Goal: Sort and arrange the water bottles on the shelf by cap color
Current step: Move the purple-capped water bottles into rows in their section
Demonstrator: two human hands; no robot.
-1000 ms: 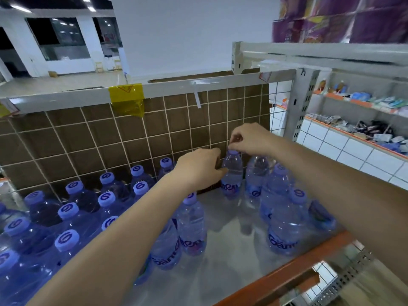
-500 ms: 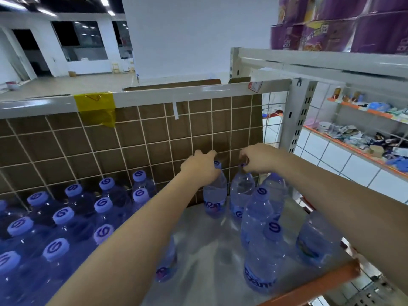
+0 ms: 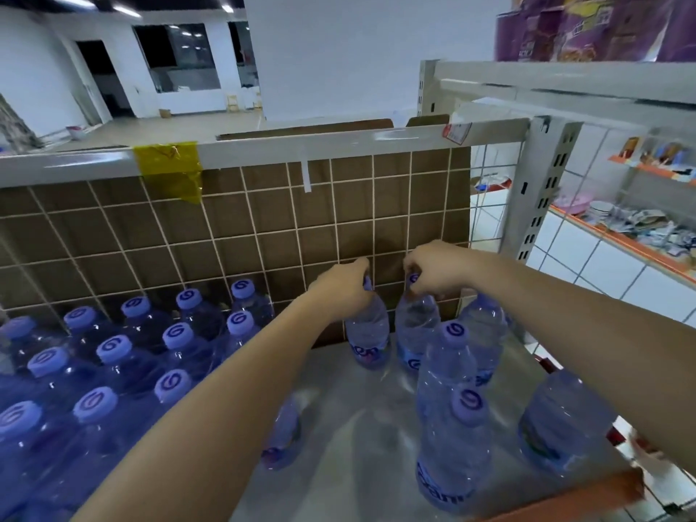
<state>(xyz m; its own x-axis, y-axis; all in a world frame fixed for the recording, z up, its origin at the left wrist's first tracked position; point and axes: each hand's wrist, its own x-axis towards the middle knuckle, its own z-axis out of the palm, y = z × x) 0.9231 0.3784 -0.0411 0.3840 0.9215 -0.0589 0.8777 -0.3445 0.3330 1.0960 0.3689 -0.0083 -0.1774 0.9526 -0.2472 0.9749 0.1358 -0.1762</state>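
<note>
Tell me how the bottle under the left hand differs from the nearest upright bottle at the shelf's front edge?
The clear plastic back bottle stands against the brown gridded panel; the clear plastic front bottle stands by the orange shelf edge. The left hand grips the back one's top, hiding its cap; the front one stands untouched, its purple cap showing. Both are upright.

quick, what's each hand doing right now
Left hand: grips the neck of a clear plastic water bottle.
Right hand: grips the top of the neighbouring clear plastic bottle.
</note>
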